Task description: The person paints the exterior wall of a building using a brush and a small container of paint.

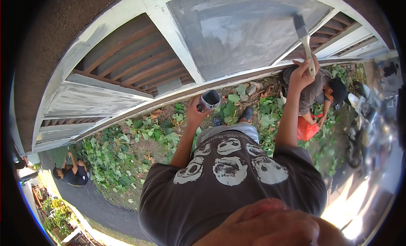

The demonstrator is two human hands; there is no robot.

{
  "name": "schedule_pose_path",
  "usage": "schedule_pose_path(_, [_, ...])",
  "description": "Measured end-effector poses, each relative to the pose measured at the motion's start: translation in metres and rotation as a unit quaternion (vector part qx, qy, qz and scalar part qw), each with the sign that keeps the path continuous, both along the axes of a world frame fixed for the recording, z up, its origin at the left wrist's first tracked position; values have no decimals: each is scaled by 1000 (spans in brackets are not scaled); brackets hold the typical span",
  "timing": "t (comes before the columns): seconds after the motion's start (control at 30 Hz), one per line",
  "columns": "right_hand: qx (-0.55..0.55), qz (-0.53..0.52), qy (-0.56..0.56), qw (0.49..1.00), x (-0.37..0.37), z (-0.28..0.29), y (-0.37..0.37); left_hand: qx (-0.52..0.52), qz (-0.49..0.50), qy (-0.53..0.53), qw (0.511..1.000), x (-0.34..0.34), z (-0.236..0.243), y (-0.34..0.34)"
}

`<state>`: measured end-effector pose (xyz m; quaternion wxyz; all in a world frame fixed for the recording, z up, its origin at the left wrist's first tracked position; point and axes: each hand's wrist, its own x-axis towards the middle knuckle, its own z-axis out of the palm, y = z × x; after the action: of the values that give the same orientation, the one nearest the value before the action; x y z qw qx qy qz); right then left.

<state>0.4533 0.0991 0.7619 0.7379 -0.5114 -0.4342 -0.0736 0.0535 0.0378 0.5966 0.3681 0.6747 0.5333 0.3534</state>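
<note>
Fingers of the left hand (195,115) are curled around the side of a small pale-patterned container with a dark open mouth (211,99), held mouth up in front of the person's dark printed shirt (228,161), presumably to stop anything inside from spilling; whether the darkness is paint or shadow cannot be told. Farther out to the right, the right hand (303,73) is closed around the pale handle of a flat paintbrush with dark grey bristles (300,28). It is raised with the bristle end outward, which seems to suit reaching the broad smooth grey panel (237,42), where the tip appears to rest near the right side. White painted framing (167,28) borders that panel, and reddish-brown slats (131,53) fill the opening to its left. Green leafy plants (114,157) cover the ground below. To the right, a stooping co-worker in a dark cap (337,91) has hands at a bright red bag (308,128), apparently to keep it steady or open. Parked motorcycles (366,108) stand beyond, blurred, while another person in dark clothes (77,176) is at the far left.
</note>
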Motion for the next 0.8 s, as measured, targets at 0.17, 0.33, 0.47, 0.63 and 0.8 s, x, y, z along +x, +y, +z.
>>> schedule_pose_path(0.17, [-57, -55, -30, 996, -32, -17, 4, 24, 3, 18, 1000, -9, -10, -4])
schedule_pose_path(0.33, [-89, 186, -139, 969, -160, -30, 9, 48, -15, 28, 998, -1, -13, 4])
schedule_pose_path(0.47, [-75, 302, -141, 940, -181, -11, -6, 43, -20, -3, 999, 9, -3, 12])
schedule_pose_path(0.63, [-87, 204, 13, 975, -102, -16, 11, 103, -11, 16, 994, 6, -2, 8])
schedule_pose_path(0.8, [-29, -19, 0, 999, -38, -17, -1, 47, 4, -12, 999, -8, -2, -4])
